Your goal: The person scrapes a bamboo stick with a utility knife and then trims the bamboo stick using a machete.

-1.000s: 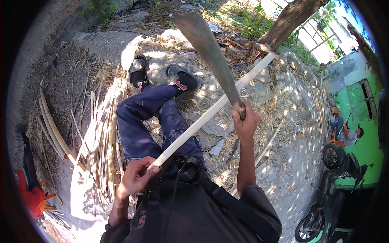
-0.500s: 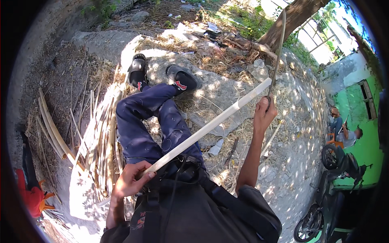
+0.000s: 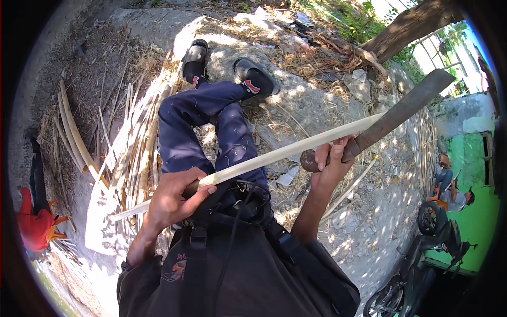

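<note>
A long pale strip, apparently split bamboo, slants across my lap from lower left to upper right. My left hand is closed round its lower part, with the thumb along the top; the strip's tail sticks out past the hand. My right hand grips a machete by its dark, knobbed handle. The broad brown blade points up and right, its flat side showing. The strip's far end meets the blade's near edge in view; whether they touch I cannot tell. Some right fingers lie close under the strip.
Several long split strips lie heaped left of my legs, beside curved poles. A rock slab and tree trunk are ahead. Motorcycles and a seated person are at right; another person in red is at far left.
The machete has swung from nearly upright, edge-on, to slanting right with its flat side showing. The strip has tilted lower and slid left through my left hand, so its tail now shows beyond it.
</note>
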Action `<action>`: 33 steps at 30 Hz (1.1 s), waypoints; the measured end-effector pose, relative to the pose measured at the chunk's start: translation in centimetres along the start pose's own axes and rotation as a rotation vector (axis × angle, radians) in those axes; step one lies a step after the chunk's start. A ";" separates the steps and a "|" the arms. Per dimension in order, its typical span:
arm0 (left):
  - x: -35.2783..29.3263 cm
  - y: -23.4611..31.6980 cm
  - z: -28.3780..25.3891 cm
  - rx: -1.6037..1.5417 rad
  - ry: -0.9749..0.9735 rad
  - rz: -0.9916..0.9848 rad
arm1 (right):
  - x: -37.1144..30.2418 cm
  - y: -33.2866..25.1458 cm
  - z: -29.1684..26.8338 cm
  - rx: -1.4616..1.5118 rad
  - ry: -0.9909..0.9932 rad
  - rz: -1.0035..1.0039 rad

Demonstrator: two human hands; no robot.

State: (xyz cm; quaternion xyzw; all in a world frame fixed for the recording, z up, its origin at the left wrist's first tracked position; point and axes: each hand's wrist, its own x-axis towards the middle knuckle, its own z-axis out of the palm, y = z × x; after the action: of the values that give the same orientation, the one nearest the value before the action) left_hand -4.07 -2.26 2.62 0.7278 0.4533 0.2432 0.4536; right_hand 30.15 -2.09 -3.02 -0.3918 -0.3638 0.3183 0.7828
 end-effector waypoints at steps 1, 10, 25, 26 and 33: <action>0.1 0.4 0.0 0.018 0.008 0.005 | 0.0 -0.2 0.5 0.000 -0.003 0.007; 0.6 0.1 1.2 0.274 0.188 0.165 | 0.3 -1.4 1.7 0.000 0.114 0.013; 2.6 0.6 3.1 0.291 0.314 0.261 | -5.2 0.6 0.8 -0.914 -0.581 -0.280; 2.6 0.5 3.2 0.290 0.318 0.263 | -5.4 0.7 1.3 -0.915 -0.583 -0.284; 1.9 0.6 3.8 0.161 0.183 0.176 | -5.4 1.0 2.1 -1.004 -0.699 -0.325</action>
State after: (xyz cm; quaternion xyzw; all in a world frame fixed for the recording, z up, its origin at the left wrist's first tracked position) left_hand 0.00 -2.40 1.19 0.7735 0.4451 0.3102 0.3277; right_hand 25.34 -5.01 -4.69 -0.5240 -0.7579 0.0948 0.3768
